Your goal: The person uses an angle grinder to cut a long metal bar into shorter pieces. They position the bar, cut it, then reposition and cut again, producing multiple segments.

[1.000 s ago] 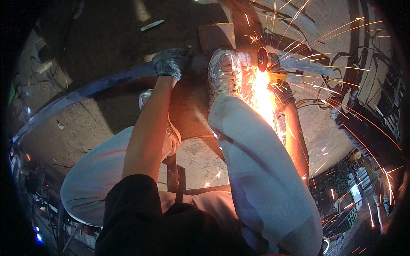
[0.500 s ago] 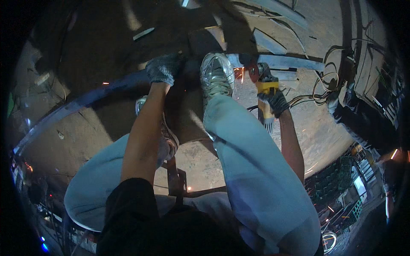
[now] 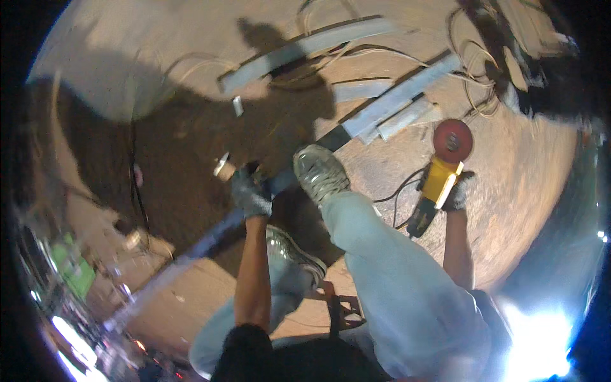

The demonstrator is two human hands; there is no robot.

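Note:
My right hand (image 3: pixel 459 191), in a dark grey work glove, is wrapped round the body of a yellow and black angle grinder (image 3: pixel 439 183). The red disc (image 3: pixel 453 141) of the grinder faces up, off to the right of the metal bar, with no sparks at it. My left hand (image 3: pixel 252 193), gloved as well, is closed on a long metal bar (image 3: pixel 210 237) that runs slantwise across the ground. Its fingertips lie in shadow. My right shoe (image 3: pixel 320 172) rests at the bar, just right of that hand.
Loose metal strips (image 3: pixel 309 51) and a short flat piece (image 3: pixel 407 120) lie beyond the bar. Pale cables (image 3: pixel 474 86) coil at the upper right, near a person's dark-clothed legs (image 3: pixel 547 83). A black cord (image 3: pixel 401 191) trails by the grinder. Strong light (image 3: pixel 541 344) glares at the lower right.
The grinder has come away from the bar to the right and tipped so its disc faces up. Sparks at the disc have stopped. The head view has turned, and bright light now shows.

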